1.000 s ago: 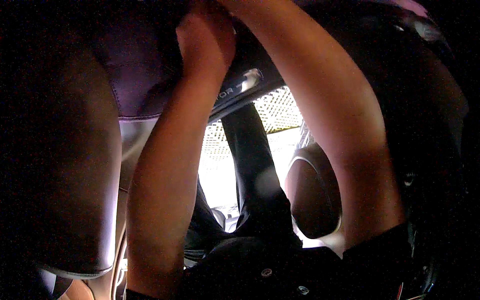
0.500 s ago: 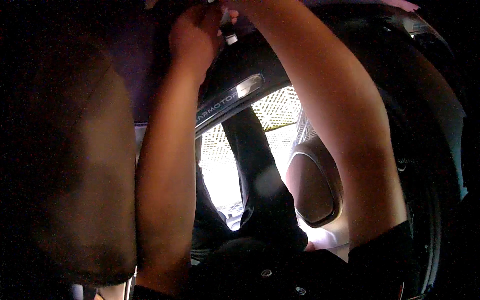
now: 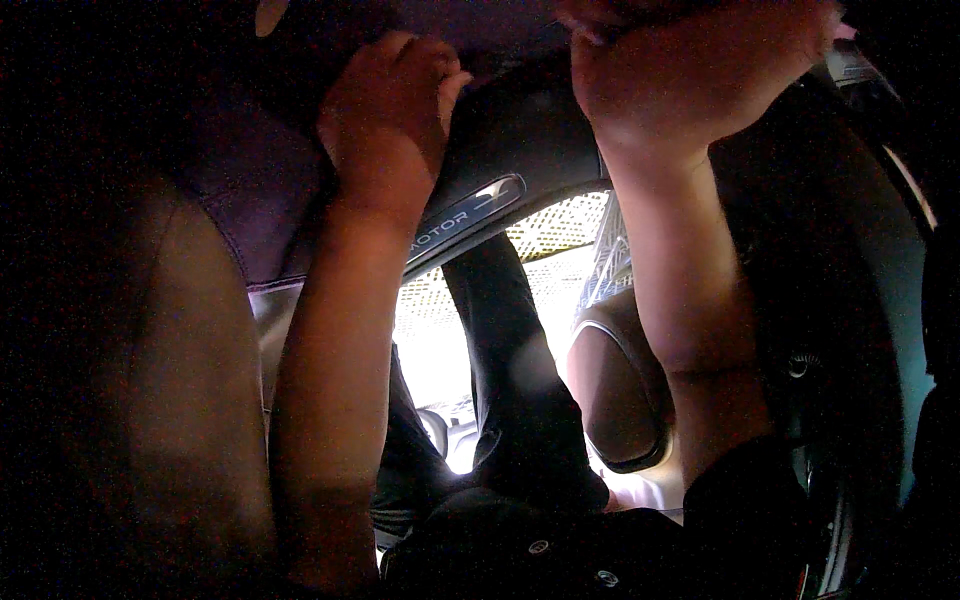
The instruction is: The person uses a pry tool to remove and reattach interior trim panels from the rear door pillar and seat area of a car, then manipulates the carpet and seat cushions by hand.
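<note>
My left hand (image 3: pixel 392 105) is at the upper middle with its fingers curled in, close to the dark purple-tinted carpet (image 3: pixel 275 215) and the car's door sill. What it holds, if anything, is hidden behind the fingers. My right hand (image 3: pixel 705 75) is bent to the right at the wrist near the top edge, beside the dark door frame. Its fingers are dim and partly cut off, so their grip does not show. Below my left hand, a lettered trim plate (image 3: pixel 465 215) with a shiny end runs along the sill.
A brown padded seat side (image 3: pixel 190 380) stands at the left. Dark-trousered legs (image 3: pixel 515 350) reach toward a bright perforated floor (image 3: pixel 560 228) beyond the sill. A brown rounded panel with a dark rim (image 3: pixel 620 395) lies beside my right forearm. A dark door frame curves along the right.
My hands have come apart. The right one has swung to the right; the left has lowered slightly. A small pale piece seen between them earlier no longer shows.
</note>
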A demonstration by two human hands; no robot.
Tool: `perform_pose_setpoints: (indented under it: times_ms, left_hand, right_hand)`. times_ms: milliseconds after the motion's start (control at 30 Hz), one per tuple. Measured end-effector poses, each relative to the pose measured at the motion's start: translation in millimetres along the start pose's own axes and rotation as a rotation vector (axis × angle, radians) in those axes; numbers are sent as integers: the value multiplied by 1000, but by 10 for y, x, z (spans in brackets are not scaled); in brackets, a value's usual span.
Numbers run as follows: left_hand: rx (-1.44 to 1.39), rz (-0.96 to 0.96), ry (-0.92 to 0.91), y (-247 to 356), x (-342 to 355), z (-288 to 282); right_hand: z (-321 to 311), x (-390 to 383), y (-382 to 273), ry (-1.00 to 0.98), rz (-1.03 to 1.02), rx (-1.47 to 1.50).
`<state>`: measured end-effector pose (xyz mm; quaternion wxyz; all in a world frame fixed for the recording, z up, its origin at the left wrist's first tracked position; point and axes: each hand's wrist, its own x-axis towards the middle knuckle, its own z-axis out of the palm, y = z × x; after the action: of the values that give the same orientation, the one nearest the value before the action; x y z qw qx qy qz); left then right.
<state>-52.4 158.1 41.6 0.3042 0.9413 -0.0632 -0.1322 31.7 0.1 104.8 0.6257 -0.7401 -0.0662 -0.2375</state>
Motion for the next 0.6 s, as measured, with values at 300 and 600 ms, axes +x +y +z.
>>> perform_pose_setpoints:
  times_ms: [300, 600]
  left_hand:
    - [106, 24, 11, -62, 0, 165]
    - [-296, -109, -195, -97, 229, 77]
  right_hand:
    - [263, 53, 52, 161, -141, -188]
    - [36, 14, 439, -410, 388, 505]
